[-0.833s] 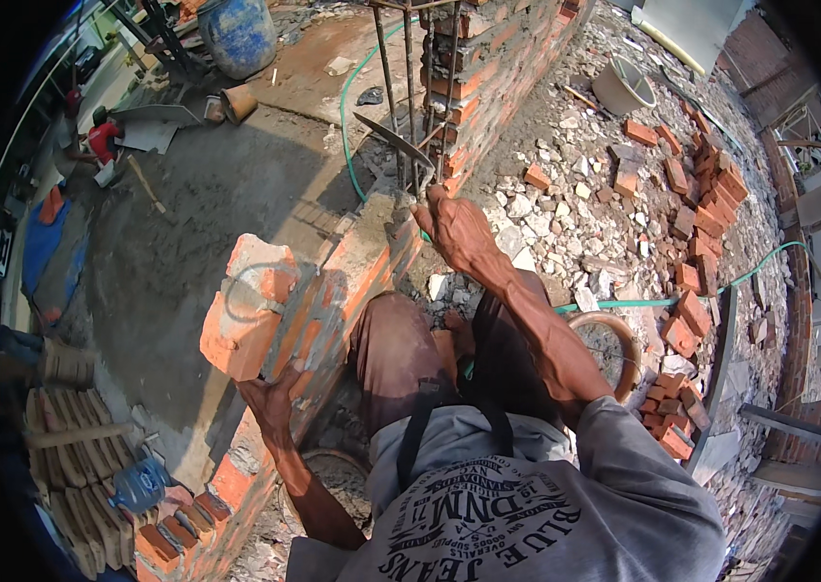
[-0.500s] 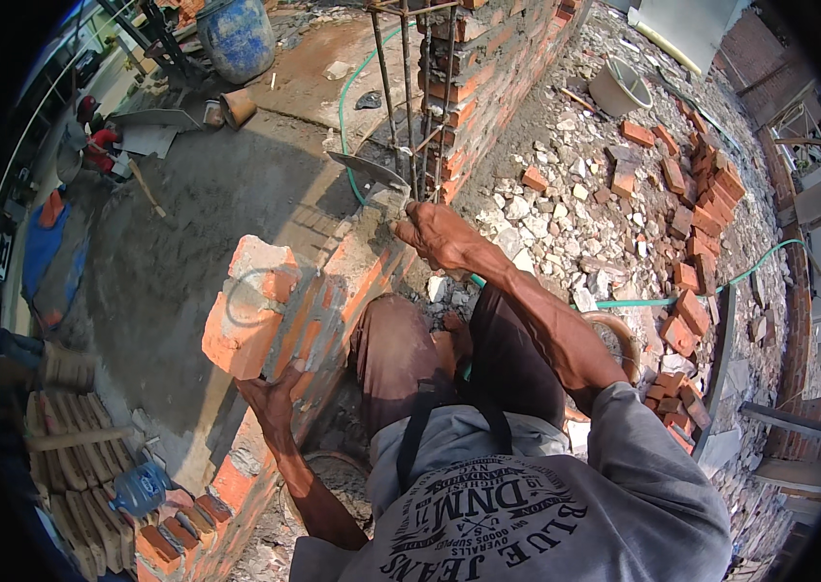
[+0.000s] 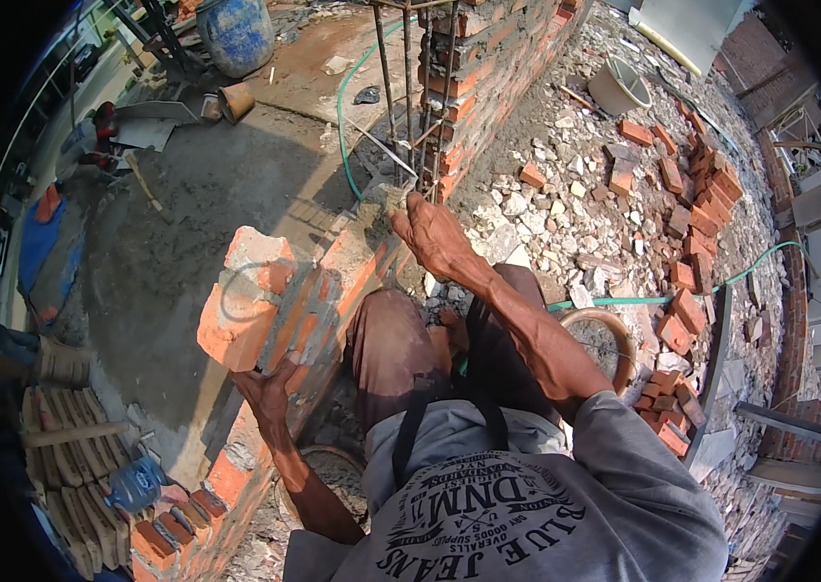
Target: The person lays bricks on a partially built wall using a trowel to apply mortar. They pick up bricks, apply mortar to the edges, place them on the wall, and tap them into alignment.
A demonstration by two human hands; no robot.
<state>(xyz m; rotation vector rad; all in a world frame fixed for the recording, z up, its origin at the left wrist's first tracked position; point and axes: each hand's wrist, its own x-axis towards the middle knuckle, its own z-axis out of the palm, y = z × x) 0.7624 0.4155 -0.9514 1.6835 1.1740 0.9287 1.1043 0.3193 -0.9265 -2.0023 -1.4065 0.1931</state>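
My left hand [image 3: 267, 390] grips the lower end of an orange brick [image 3: 241, 306], thumb on its right side. Grey mortar marks the brick's upper part, and it is held up over the left side of a low brick wall [image 3: 318, 291]. My right hand [image 3: 430, 233] is closed round the handle of a trowel, mostly hidden in the fist. The thin trowel blade [image 3: 383, 145] shows nearly edge-on, pointing up and left beside upright steel bars [image 3: 409, 97]. Just below the blade, a lump of mortar [image 3: 383, 201] sits at the far end of the low wall.
A taller brick wall [image 3: 478, 107] rises behind the bars. Rubble and loose bricks [image 3: 692, 242] lie to the right, with a pale bucket [image 3: 619, 87] and a green hose [image 3: 614, 303]. Left are a blue drum [image 3: 234, 37], a water jug [image 3: 136, 485] and a person in red [image 3: 100, 131].
The trowel blade has turned from showing its flat face to nearly edge-on. My left hand and the brick have shifted slightly left and up.
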